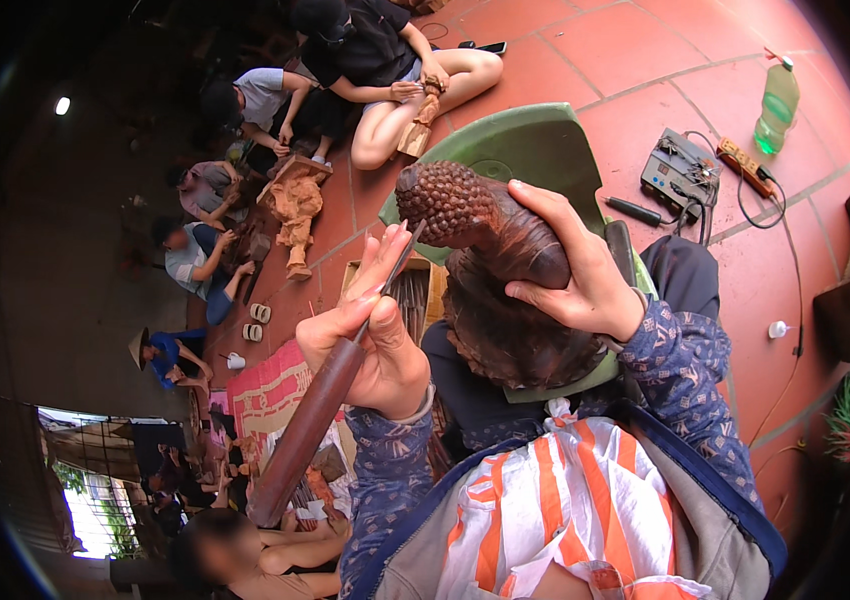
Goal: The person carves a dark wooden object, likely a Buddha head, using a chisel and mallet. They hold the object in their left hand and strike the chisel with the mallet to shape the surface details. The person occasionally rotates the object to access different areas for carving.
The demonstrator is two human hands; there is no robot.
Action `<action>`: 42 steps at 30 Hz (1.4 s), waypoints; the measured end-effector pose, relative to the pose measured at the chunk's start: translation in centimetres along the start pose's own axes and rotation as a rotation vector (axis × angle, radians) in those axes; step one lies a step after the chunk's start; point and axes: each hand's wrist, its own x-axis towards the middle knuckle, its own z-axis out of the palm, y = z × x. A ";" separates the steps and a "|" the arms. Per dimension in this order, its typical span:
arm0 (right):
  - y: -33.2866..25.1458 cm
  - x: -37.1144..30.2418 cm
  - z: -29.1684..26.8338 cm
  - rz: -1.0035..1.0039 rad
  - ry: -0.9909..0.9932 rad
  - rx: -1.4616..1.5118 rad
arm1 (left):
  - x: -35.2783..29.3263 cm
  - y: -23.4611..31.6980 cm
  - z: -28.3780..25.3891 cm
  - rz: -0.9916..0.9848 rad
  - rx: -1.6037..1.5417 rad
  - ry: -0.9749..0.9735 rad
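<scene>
A dark brown carved wooden statue (505, 320) leans across my lap, its head of rounded curls pointing up and to the left. My right hand (580, 265) is wrapped round the statue's shoulder, thumb on the near side. In my left hand (380, 345) is a wood-carving chisel (310, 430) with a long reddish-brown handle and a thin metal blade. Thumb and fingers pinch the blade near the handle, and the other fingers stretch along it. The blade's tip is at the curls; whether it touches them I cannot tell. Behind the statue stands a green plastic chair (570, 140).
A box of slim tools (415, 300) sits beyond my left hand. To the right are a grey electrical box (680, 170) with cables, a power strip (745, 165) and a green bottle (777, 108). Several people work on the left, near another wooden statue (295, 205).
</scene>
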 end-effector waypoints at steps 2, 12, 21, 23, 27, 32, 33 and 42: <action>0.0 0.0 0.0 0.004 0.000 0.000 | -0.4 -0.7 0.9 0.076 0.022 -0.008; 0.1 -0.1 0.0 0.013 0.014 -0.010 | -0.6 -2.0 1.5 0.290 0.110 -0.071; 0.0 -0.2 0.1 0.025 0.016 -0.020 | -0.5 -1.8 2.3 0.380 0.333 -0.042; 0.0 -0.2 0.1 0.023 0.018 -0.017 | -1.4 -2.2 3.4 0.313 0.271 0.100; -0.1 0.0 0.3 0.012 0.018 -0.006 | -1.9 -1.7 4.2 -0.001 -0.085 0.324; -0.1 -0.1 0.2 0.026 0.015 0.004 | -2.4 -2.4 3.6 -0.254 -0.451 0.472; -0.1 -0.1 0.3 0.029 0.014 0.007 | -2.3 -2.3 3.3 -0.239 -0.416 0.446; -0.1 0.0 0.2 0.030 0.005 0.007 | -0.8 -1.4 2.6 0.087 -0.051 0.171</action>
